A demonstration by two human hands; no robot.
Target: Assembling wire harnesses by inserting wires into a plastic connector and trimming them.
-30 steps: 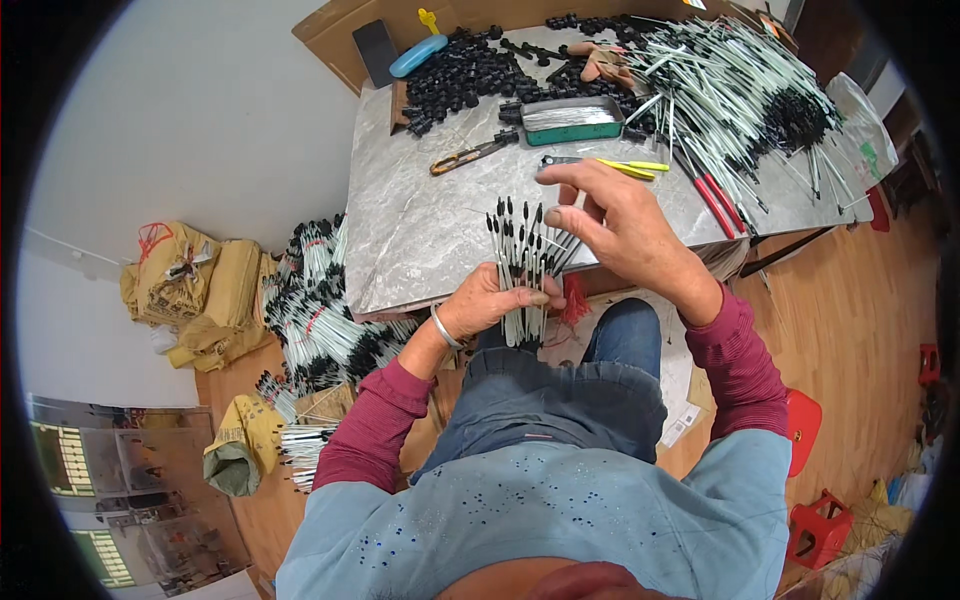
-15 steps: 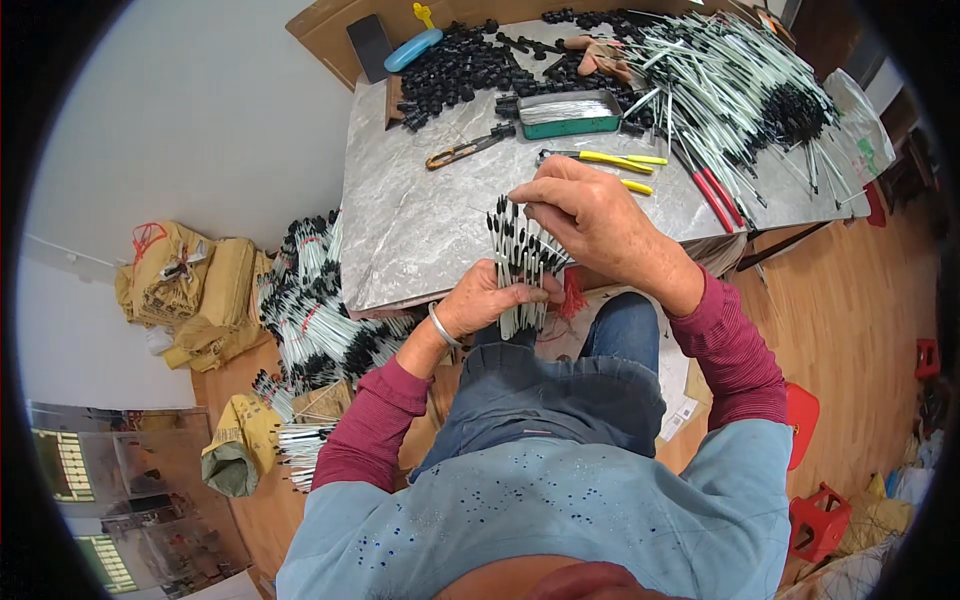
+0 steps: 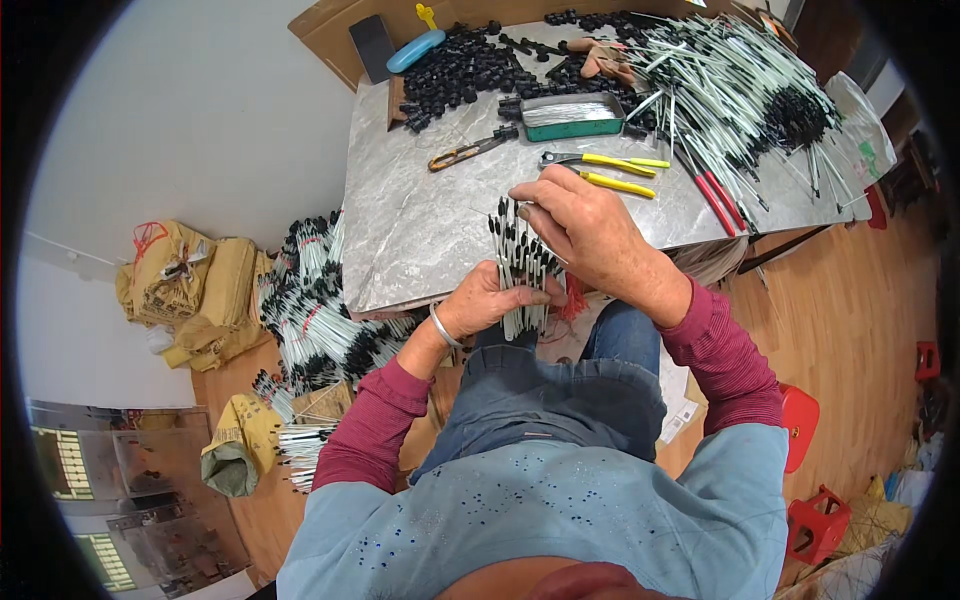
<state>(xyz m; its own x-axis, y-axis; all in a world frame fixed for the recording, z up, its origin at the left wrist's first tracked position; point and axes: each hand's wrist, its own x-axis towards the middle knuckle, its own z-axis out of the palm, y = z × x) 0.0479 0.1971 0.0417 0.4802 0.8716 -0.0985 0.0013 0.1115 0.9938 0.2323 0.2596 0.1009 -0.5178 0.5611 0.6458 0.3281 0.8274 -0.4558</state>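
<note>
My left hand is closed round a bundle of thin white rods with black tips, held upright over my lap at the table's near edge. Above the bundle's right side, my right hand is pinched, thumb and forefinger together beside the topmost black tips. What lies between those fingertips is too small to make out. A fine wire-like line shows just left of the tips. Behind my right hand lie yellow-handled pincers.
The grey marbled table carries a green tin of thin wires, black parts, a large pile of white rods, red-handled pliers and a utility knife. Bundled rods lie left of the table; a red stool stands right.
My right hand has shifted slightly toward me, uncovering more of the yellow-handled pincers. My left hand keeps its grip on the bundle in nearly the same place.
</note>
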